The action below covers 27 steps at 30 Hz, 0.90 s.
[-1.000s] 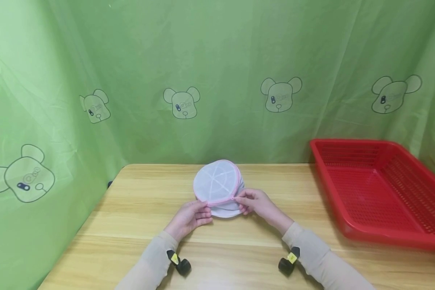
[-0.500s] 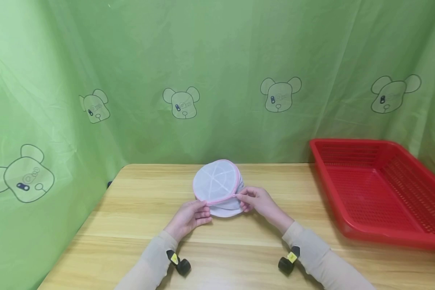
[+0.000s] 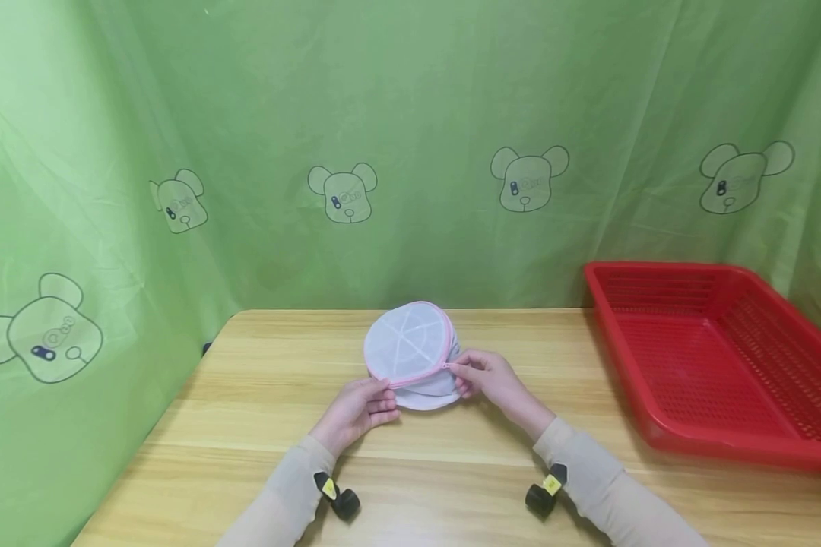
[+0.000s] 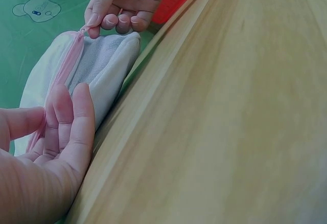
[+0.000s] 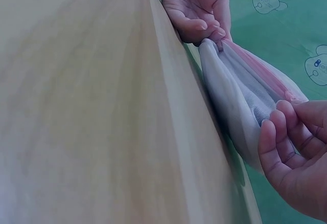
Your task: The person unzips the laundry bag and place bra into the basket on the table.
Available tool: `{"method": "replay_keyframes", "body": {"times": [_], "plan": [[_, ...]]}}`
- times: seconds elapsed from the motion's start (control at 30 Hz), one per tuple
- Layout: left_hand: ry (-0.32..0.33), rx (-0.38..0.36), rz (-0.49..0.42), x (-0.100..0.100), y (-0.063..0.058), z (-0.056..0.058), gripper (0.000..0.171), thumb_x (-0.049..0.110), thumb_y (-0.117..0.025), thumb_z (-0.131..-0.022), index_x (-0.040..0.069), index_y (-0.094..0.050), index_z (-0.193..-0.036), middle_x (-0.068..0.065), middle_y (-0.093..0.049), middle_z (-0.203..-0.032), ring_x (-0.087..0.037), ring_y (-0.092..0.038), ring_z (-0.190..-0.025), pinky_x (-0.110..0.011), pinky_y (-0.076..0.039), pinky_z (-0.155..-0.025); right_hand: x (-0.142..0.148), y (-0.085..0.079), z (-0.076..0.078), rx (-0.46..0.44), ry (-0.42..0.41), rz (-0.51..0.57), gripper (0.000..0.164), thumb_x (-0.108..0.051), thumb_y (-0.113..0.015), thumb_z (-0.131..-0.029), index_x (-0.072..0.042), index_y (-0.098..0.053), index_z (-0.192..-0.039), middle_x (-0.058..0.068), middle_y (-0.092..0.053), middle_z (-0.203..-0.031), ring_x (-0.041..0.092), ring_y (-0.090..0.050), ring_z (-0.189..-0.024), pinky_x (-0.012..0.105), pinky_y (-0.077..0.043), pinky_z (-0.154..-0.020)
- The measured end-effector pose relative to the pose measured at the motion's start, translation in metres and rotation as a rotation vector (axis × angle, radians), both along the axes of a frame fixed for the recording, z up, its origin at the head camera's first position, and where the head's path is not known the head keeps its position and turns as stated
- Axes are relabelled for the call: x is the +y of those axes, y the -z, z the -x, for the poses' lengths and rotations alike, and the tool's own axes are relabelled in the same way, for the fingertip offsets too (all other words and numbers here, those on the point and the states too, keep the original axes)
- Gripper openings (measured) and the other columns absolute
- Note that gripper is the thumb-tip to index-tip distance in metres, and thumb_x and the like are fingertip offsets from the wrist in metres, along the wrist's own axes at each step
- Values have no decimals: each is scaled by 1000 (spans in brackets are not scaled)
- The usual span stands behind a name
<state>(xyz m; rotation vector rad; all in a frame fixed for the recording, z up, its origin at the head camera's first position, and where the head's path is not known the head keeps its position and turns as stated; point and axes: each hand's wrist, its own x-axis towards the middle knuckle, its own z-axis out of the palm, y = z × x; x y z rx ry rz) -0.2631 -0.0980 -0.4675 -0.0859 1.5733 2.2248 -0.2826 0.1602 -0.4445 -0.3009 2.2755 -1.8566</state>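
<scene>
A round white-grey mesh laundry bag (image 3: 405, 342) with a pink zipper (image 3: 417, 377) round its top rim stands on the wooden table, its lid tilted toward me. My left hand (image 3: 359, 410) pinches the pink rim at the bag's front left between thumb and fingers. At the front right, my right hand (image 3: 489, 380) pinches the small zipper pull (image 3: 446, 366) with thumb and forefinger. Slack grey mesh (image 5: 245, 81) shows below the zipper in the right wrist view. The left wrist view has the zipper band (image 4: 69, 63) stretched between both hands. The bag's far side is hidden.
A red plastic basket (image 3: 646, 425) with slotted walls stands on the right of the wooden table (image 3: 260, 425). A green curtain (image 3: 424, 251) printed with bear heads hangs behind and at the sides. A small black camera is strapped to each sleeved wrist.
My right hand has shifted slightly right and away from me, carrying the zipper pull a short way along the rim. The left hand stays in place on the bag.
</scene>
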Motion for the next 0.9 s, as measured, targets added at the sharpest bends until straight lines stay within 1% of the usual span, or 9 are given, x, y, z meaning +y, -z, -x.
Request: {"method": "replay_keyframes", "body": {"times": [0.53,0.9], "plan": [[22,5,-5,-1,0,1,8,14,-54,-99,9,-56,-93,2,-64,-76,-9,-63,-72,-30,-63,-78,0,-1,0,-16,1,32,22,-10,-61,-94,10,-62,-102,2,-64,-73,11,-61,-67,24,-61,-62],[14,12,4,0,0,0,10,15,-53,-99,9,-57,-93,1,-64,-77,-10,-63,-73,-30,-63,-77,1,0,2,-8,25,24,22,-11,-61,-94,9,-62,-102,2,-64,-73,12,-61,-66,26,-61,-62]]}}
